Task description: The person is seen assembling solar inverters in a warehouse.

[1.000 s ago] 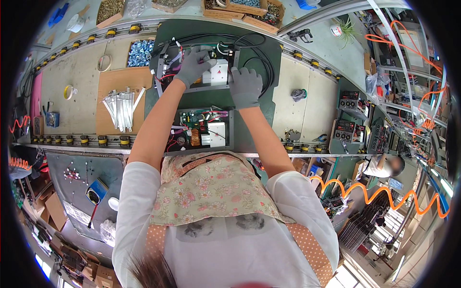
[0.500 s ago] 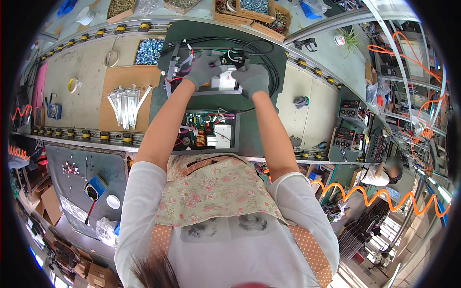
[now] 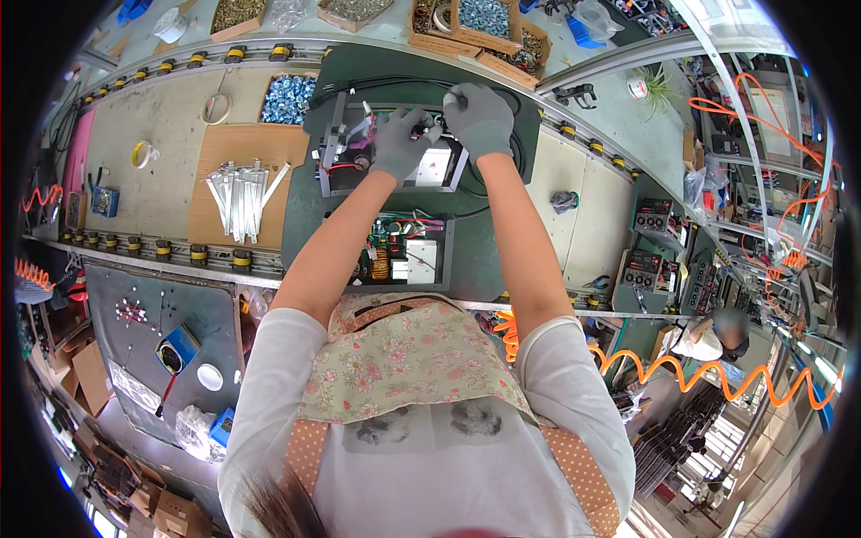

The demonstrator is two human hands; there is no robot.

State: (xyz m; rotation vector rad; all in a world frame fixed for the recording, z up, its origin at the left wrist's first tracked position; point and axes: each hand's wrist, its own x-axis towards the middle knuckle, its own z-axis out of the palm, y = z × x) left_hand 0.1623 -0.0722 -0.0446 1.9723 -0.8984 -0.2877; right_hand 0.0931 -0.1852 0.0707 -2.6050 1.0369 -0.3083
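A dark metal case point(image 3: 336, 179) with electronics and a white block point(image 3: 434, 168) inside lies on a dark green board point(image 3: 359, 67). My left hand point(image 3: 401, 142), in a grey glove, reaches into its middle, fingers bent together over small parts. At the far right corner of this case is my right hand point(image 3: 482, 119), gloved too, its fingers curled in. What either hand pinches is hidden. Black cable point(image 3: 395, 82) loops behind the case and passes beside the right hand. Nearer to me, a second open case point(image 3: 438, 255) shows a green circuit board and a copper coil point(image 3: 380, 263).
Left of the cases, metal strips point(image 3: 244, 202) lie on a cardboard sheet point(image 3: 211, 143), beside a box of blue parts point(image 3: 287, 99). Roller rails point(image 3: 197, 255) border the bench. A crumpled dark cloth point(image 3: 563, 202) lies to the right. An orange coiled hose point(image 3: 664, 363) hangs at right.
My right hand has moved up and away from the white block to the case's far corner, fingers now curled. The left hand has shifted slightly right, and more of the white block shows.
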